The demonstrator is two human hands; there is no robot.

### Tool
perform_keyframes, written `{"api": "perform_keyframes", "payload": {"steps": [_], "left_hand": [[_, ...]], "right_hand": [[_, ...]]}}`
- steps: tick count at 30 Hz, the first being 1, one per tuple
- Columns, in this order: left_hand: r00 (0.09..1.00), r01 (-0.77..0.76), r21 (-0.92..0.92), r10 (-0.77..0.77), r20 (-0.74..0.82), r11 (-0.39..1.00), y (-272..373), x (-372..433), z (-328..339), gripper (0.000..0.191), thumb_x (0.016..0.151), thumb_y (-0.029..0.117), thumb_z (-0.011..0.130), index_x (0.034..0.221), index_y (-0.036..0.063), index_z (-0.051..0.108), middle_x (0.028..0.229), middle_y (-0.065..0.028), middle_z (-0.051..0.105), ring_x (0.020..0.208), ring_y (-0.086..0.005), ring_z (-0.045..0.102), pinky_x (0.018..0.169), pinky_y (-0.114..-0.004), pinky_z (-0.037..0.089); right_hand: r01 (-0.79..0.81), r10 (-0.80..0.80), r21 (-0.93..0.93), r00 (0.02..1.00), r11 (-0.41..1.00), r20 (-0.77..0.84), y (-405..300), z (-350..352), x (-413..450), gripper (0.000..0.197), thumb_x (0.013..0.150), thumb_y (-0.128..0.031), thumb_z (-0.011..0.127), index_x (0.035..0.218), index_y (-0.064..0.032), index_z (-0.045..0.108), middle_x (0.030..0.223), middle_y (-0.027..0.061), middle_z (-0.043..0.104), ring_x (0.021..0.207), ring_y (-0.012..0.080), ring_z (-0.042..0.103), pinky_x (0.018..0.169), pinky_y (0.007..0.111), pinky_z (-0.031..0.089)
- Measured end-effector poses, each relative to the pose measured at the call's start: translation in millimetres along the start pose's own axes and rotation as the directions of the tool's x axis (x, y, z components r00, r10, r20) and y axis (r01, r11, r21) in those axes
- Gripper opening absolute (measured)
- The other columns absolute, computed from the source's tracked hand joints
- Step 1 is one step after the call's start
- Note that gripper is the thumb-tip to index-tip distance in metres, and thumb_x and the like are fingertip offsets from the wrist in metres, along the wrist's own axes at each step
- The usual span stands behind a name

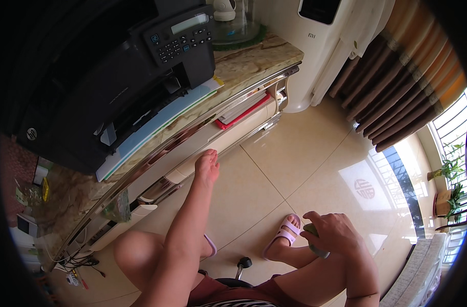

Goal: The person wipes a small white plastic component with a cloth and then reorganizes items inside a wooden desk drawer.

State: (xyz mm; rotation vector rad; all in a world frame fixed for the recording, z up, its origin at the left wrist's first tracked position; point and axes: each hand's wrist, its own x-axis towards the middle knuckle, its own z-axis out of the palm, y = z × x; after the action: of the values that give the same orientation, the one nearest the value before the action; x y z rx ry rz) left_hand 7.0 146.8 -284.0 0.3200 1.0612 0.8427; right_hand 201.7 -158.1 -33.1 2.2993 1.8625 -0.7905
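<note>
My left hand (207, 165) reaches forward over the front of a low cabinet with a marble top (256, 61); its fingers are close to the cream drawer front (256, 117), and whether they touch it I cannot tell. Nothing shows in that hand. My right hand (331, 232) is above my right thigh, curled around a greenish object (312, 232) that it mostly hides. A black HP printer (103, 84) stands on the marble top, with papers and folders (164, 119) under its front. A red folder with papers (245, 111) lies in the cabinet's open shelf.
Cables (80, 261) and small tools lie on the tiled floor (252, 184) at lower left. A plastic bag (120, 207) hangs at the cabinet front. A white floor-standing appliance (310, 53), brown curtains (394, 92), potted plants (444, 203) and a grey cushioned seat (413, 272) stand to the right.
</note>
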Motion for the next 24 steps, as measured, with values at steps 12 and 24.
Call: {"api": "perform_keyframes", "payload": {"steps": [12,24], "left_hand": [[0.99,-0.096,0.285,0.064,0.122,0.954,-23.7,10.7,-15.9,0.06,0.082,0.013,0.051,0.141,0.0138,0.04,0.145,-0.0041,0.04,0.136,-0.0164,0.03,0.11,-0.047,0.008],[0.826,-0.147,0.594,-0.232,0.514,0.791,-24.5,-121.2,-6.1,0.065,0.098,0.05,0.041,0.146,0.0078,0.03,0.137,-0.0094,0.049,0.122,-0.0187,0.048,0.1,-0.035,0.036]], "right_hand": [[0.069,-0.072,-0.029,0.993,0.997,-0.095,2.3,5.2,5.2,0.035,0.083,-0.036,0.068,0.101,-0.0076,0.06,0.068,0.0098,0.066,0.063,0.0312,0.065,0.06,0.038,0.053],[0.406,-0.333,0.086,0.838,0.91,-0.433,-32.9,-0.9,29.9,0.024,0.082,-0.023,0.068,0.095,-0.0062,0.057,0.081,0.012,0.062,0.071,0.0328,0.062,0.061,0.041,0.05]]}}
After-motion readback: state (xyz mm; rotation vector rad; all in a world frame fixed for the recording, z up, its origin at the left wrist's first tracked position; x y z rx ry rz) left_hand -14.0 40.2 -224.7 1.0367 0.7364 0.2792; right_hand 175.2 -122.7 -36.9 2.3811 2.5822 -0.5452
